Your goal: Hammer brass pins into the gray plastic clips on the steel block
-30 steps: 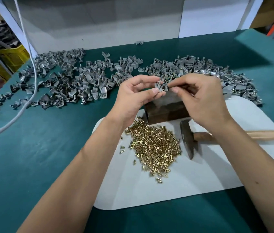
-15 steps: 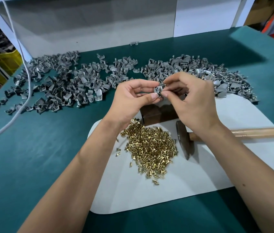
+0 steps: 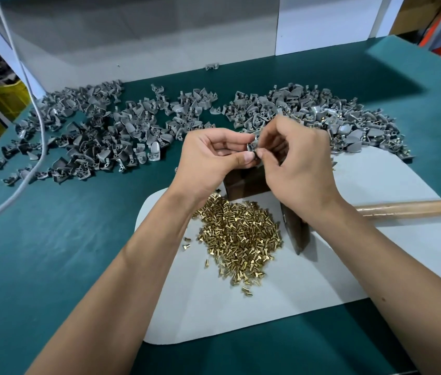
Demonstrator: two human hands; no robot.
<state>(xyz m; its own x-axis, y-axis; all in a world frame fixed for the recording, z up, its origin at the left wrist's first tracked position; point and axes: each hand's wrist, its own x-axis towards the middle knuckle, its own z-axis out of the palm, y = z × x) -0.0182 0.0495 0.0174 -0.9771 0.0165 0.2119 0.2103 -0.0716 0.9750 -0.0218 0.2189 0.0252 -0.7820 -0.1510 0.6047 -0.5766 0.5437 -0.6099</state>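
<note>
Gray plastic clip [image 3: 253,145] sits at the centre of the frame, held above the bench [image 3: 51,253] between both hands. Left hand [image 3: 214,161] has its thumb and forefinger curled onto the left side of the clip; its grip is closed on the part. Right hand [image 3: 300,169] meets the same clip from the right, with thumb and forefinger tips pinched together at the lower edge of the clip. Whether a pin lies between those fingertips cannot be told; the spot is too small and partly covered.

Steel block [image 3: 243,182] stands directly below the hands, at the upper edge of the white mat [image 3: 268,307], and is largely hidden by the right hand and the left wrist. Its visible faces are dark brown.

Brass pins [image 3: 238,234] lie in a loose heap on the mat, just below the block and between the two forearms, with a few strays at the left and lower edges of the heap.

Hammer [image 3: 295,234] lies on the mat to the right of the heap. Its dark head points toward the lower edge of the frame, and its wooden handle runs out to the right edge, passing under the right wrist.

Loose gray clips [image 3: 105,136] are spread across the green bench in the upper left and centre. A second pile of clips [image 3: 335,117] lies at upper right, touching the upper edge of the mat. A white cable [image 3: 38,125] crosses the left spread.
</note>
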